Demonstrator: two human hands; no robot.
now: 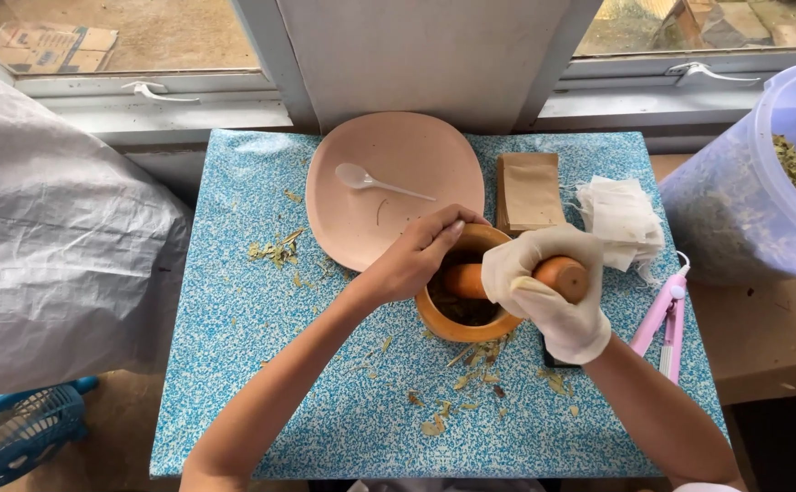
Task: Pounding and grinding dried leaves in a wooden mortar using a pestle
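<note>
A wooden mortar stands near the middle of a small table with a blue speckled cloth. Dark dried leaves lie inside it. My left hand, bare, grips the mortar's rim on its left side. My right hand wears a cream glove and is closed around a wooden pestle, whose lower end reaches into the mortar. Bits of dried leaf are scattered on the cloth in front of the mortar.
Behind the mortar lies a pink plate with a white plastic spoon. Brown paper packets and white filter bags lie at the right, pink scissors beside them. A large clear plastic tub of dried herbs stands far right.
</note>
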